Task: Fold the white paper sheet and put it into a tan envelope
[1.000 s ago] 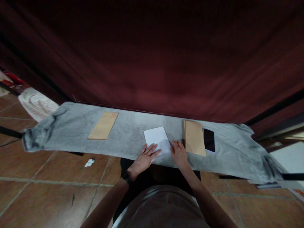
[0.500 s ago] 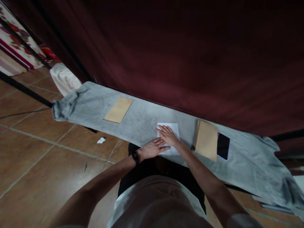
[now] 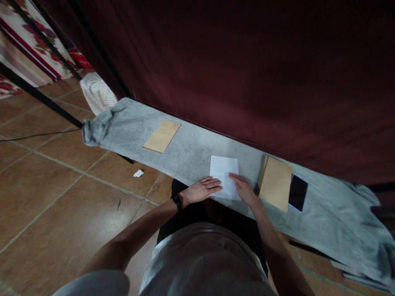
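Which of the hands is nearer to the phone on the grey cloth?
The right. The right hand rests on the white paper, with only the brown envelope between it and the phone. The left hand is farther away, at the paper's other edge.

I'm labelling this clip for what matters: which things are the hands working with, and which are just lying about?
In use:
- white paper, pressed flat under both hands
- left hand, at its near-left corner
- right hand, on its near-right edge

Lying about:
- brown envelope, right of the paper
- second brown envelope, far left
- dark phone
- grey cloth underneath
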{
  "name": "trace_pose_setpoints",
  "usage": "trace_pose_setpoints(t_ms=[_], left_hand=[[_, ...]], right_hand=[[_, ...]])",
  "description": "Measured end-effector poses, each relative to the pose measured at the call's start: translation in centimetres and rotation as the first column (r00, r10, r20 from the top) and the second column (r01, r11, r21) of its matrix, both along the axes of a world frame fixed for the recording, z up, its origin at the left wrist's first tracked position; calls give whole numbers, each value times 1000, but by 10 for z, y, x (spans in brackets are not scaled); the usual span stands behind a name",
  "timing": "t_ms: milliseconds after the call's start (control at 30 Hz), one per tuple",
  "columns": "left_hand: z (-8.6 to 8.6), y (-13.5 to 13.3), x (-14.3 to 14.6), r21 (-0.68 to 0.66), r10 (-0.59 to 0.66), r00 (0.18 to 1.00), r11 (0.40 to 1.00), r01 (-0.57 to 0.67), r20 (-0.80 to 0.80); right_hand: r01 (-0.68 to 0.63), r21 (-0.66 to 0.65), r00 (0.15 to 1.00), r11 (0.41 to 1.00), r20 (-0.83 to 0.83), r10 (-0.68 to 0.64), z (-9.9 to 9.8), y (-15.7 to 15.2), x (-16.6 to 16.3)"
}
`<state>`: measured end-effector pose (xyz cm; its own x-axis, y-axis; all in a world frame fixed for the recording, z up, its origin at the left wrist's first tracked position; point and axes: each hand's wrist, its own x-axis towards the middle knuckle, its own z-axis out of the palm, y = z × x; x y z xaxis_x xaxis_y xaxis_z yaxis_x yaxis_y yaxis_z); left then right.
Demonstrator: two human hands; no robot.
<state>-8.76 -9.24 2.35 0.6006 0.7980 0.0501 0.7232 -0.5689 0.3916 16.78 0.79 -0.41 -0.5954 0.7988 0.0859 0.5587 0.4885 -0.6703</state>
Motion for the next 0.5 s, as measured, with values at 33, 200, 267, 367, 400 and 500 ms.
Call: trace_pose_setpoints(t_ms=[33, 200, 267, 367, 400, 500], left_hand=[[0, -1, -2, -10, 23, 999, 1000, -22, 24], [-4, -6, -8, 5, 119, 980, 993, -122, 159], [-7, -8, -9, 8, 152, 967, 988, -157, 204], [-12, -12, -10, -25, 224, 938, 974, -226, 265], [-13, -14, -11, -37, 249, 926, 968, -248, 283], [-19, -17, -11, -41, 281, 904, 958, -283, 322]], right_hand=[[8, -12, 1000, 1000, -10, -8, -1, -13, 11], [44, 8, 998, 999, -38, -44, -2, -62, 37], [44, 31, 999, 999, -34, -43, 0, -70, 39], [34, 65, 999, 997, -35, -32, 2, -72, 40], [25, 74, 999, 997, -34, -22, 2, -72, 40], [10, 85, 1000, 996, -18, -8, 4, -71, 41]])
